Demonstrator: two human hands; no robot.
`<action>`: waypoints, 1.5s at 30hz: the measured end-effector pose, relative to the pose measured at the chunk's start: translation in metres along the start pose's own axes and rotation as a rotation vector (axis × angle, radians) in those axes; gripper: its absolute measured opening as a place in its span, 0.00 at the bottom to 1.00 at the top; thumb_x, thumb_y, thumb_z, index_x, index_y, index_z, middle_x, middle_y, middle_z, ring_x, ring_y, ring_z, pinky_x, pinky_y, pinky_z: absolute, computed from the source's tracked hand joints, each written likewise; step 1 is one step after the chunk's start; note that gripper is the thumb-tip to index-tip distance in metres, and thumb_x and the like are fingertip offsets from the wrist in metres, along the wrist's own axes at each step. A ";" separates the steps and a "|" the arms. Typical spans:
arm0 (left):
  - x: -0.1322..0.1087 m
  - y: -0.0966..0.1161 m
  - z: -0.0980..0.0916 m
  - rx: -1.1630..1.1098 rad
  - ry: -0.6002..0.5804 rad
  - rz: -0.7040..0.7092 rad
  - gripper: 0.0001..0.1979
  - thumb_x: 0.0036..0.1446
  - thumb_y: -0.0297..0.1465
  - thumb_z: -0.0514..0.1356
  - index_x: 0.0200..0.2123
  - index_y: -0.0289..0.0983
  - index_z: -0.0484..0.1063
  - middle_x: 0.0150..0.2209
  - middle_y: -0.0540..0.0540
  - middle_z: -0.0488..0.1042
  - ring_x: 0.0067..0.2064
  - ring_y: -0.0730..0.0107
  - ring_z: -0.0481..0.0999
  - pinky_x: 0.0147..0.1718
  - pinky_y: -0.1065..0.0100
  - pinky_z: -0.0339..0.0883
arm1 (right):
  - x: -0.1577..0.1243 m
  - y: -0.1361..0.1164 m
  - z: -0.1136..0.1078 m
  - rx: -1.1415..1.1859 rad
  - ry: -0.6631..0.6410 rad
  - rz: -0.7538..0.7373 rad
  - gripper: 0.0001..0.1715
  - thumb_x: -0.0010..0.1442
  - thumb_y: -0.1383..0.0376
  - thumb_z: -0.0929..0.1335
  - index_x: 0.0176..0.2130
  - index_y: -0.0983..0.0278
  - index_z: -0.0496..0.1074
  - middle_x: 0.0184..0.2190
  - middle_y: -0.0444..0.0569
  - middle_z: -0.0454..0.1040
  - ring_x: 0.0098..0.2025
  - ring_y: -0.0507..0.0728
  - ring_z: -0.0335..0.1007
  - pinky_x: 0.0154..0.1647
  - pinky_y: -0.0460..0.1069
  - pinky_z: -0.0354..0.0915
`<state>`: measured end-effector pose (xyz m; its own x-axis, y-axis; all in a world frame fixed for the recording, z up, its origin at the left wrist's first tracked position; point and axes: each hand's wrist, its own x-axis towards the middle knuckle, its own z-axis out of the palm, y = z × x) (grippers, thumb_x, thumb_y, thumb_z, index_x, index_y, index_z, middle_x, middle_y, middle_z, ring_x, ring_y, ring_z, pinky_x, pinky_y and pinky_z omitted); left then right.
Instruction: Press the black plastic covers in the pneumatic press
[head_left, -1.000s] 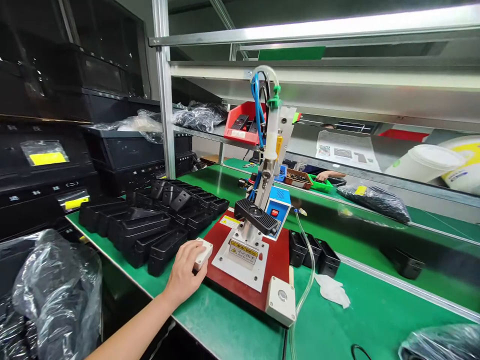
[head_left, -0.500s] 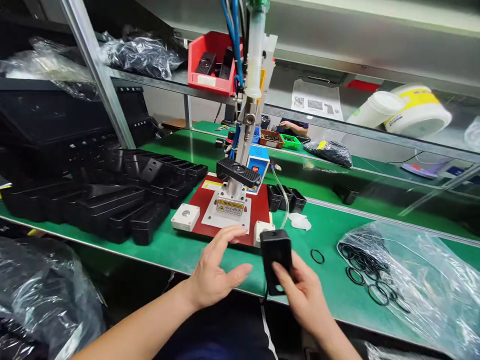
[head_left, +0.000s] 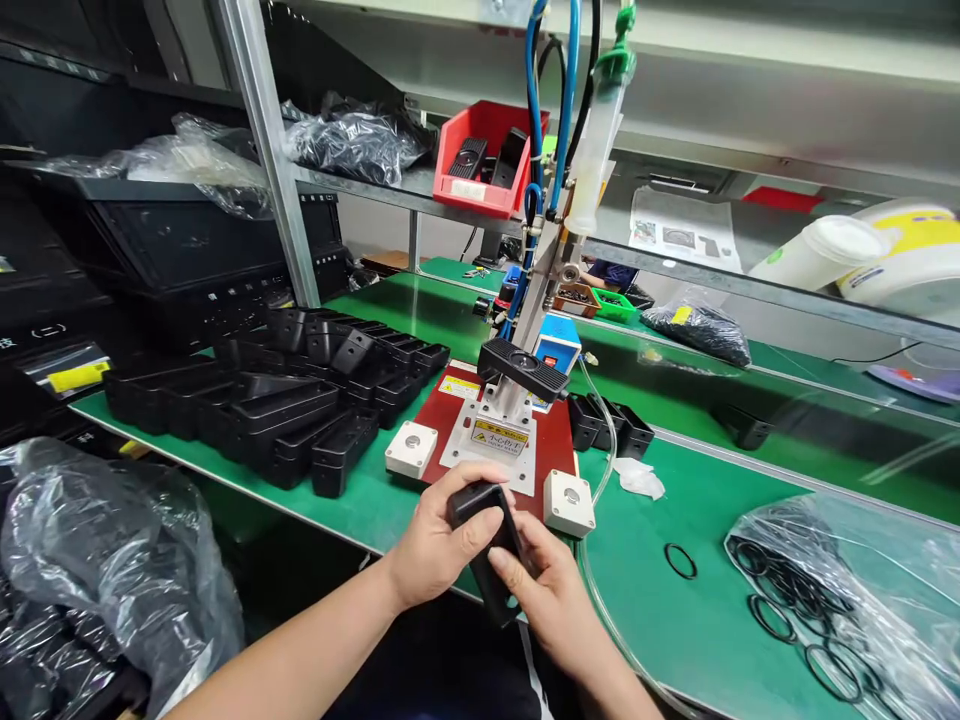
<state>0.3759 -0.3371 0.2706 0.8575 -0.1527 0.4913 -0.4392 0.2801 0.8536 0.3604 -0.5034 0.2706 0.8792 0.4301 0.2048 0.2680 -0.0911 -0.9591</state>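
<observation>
A black plastic housing (head_left: 491, 585) is held between both hands, tilted, just in front of the bench edge. My left hand (head_left: 435, 540) grips its upper end, thumb lying across the top. On its right side my right hand (head_left: 551, 585) is closed, thumb pressing on the housing; those fingers are partly hidden behind it. Beyond the hands stands a small press (head_left: 517, 395) on a red base, with a ribbed black part (head_left: 523, 368) on it. White button boxes (head_left: 411, 448) sit at the base's front corners.
Many similar black housings (head_left: 285, 415) are piled on the left of the green bench. At right lie a loose black rubber ring (head_left: 680, 561) and a clear bag (head_left: 885, 590) with several more. A red bin (head_left: 480, 190) stands on the shelf, and a clear hose (head_left: 600, 590) runs down the bench.
My left hand has gone from open to closed on the housing's upper end. The housing and my right hand have come left to meet it. The view has shifted left.
</observation>
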 end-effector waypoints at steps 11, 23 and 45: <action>0.049 0.020 -0.001 0.246 0.294 0.109 0.11 0.60 0.39 0.59 0.41 0.38 0.66 0.37 0.47 0.71 0.39 0.68 0.72 0.40 0.68 0.67 | 0.022 -0.010 -0.022 -0.672 0.370 -0.650 0.36 0.60 0.66 0.71 0.63 0.60 0.58 0.55 0.55 0.69 0.56 0.62 0.66 0.56 0.57 0.68; 0.200 0.004 -0.035 0.536 0.209 0.224 0.15 0.61 0.39 0.52 0.34 0.37 0.75 0.38 0.46 0.77 0.43 0.64 0.72 0.46 0.65 0.64 | 0.146 -0.044 -0.082 -0.757 0.461 -0.623 0.22 0.63 0.58 0.68 0.54 0.63 0.69 0.49 0.55 0.72 0.52 0.62 0.68 0.54 0.60 0.67; 0.207 -0.019 -0.039 0.343 0.136 0.124 0.17 0.55 0.32 0.47 0.32 0.35 0.75 0.35 0.46 0.77 0.39 0.65 0.73 0.40 0.67 0.65 | 0.156 -0.026 -0.054 -0.612 0.759 -0.748 0.15 0.66 0.69 0.60 0.44 0.66 0.75 0.44 0.55 0.76 0.50 0.59 0.72 0.52 0.58 0.68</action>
<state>0.5725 -0.3373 0.3491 0.8098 -0.0037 0.5867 -0.5861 -0.0484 0.8088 0.5119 -0.4822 0.3376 0.3808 -0.0556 0.9230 0.7657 -0.5406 -0.3485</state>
